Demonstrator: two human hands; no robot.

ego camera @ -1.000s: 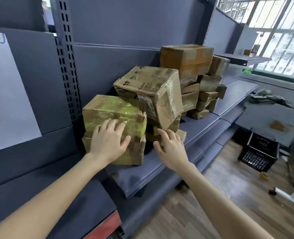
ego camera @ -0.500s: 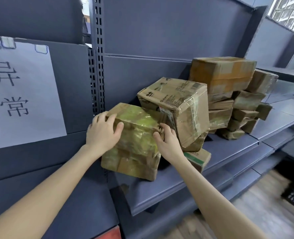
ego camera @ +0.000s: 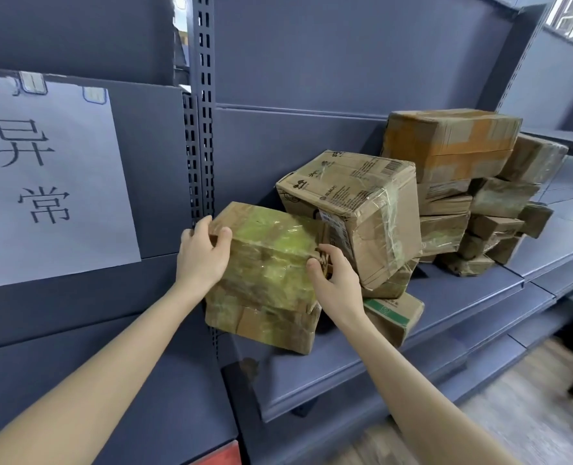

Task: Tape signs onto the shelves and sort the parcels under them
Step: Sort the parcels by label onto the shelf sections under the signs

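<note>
Your left hand (ego camera: 204, 256) grips the left end of the green-taped parcel (ego camera: 271, 263), thumb on top. Your right hand (ego camera: 337, 283) clamps its right end. Hands apart, one per end. Parcel's long axis runs L–R along the shelf (ego camera: 446, 297), top face tipped toward you. It sits on another taped parcel (ego camera: 261, 327) at the shelf's left end. Just right: tilted carton (ego camera: 352, 209) w/ barcode, print too small to read. Paper sign (ego camera: 50, 182) on the left panel reads 异常.
</note>
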